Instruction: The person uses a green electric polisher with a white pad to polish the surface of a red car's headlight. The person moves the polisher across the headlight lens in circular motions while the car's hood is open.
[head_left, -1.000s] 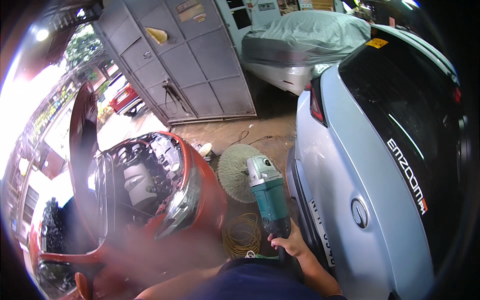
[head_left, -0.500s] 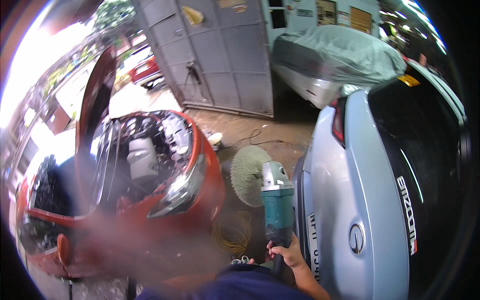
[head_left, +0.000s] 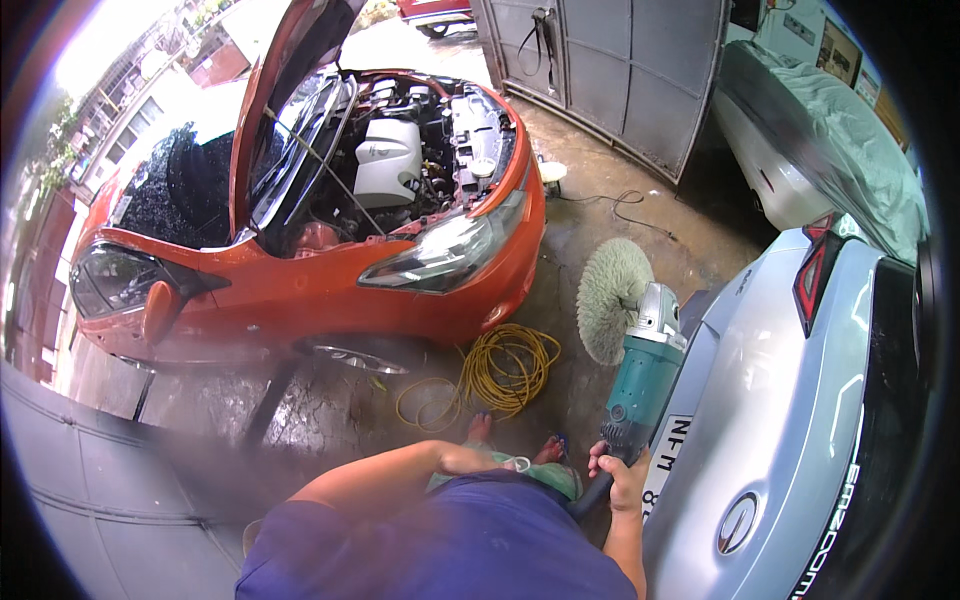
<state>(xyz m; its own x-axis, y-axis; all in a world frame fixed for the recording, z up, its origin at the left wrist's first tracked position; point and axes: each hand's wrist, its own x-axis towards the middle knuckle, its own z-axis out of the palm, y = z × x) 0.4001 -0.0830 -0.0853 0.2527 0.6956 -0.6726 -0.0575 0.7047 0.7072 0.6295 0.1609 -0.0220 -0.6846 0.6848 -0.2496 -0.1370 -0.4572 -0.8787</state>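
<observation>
My right hand (head_left: pixel 626 478) is closed round the rear handle of a teal and silver electric polisher (head_left: pixel 638 375). A fluffy off-white wool buffing pad (head_left: pixel 612 300) sits on its head, turned toward the left and standing clear of the floor. Close on the right is the rear of a silver-blue car (head_left: pixel 740 400), with its plate, round badge and red tail light. My left hand (head_left: pixel 470 460) rests low at my waist, by my green shorts (head_left: pixel 568 484); its fingers are hidden.
To the left stands an orange car (head_left: pixel 300 300), its hood (head_left: pixel 275 90) propped up over the engine. A coiled yellow hose or cord (head_left: pixel 510 370) lies on the floor between the cars. Farther back are a grey metal gate (head_left: pixel 620 75), a dark cable (head_left: pixel 620 200) and a covered car (head_left: pixel 835 140).
My view has swung left and down, showing more floor, my feet and my left arm. The polisher stays in my right hand, tilted more to the right.
</observation>
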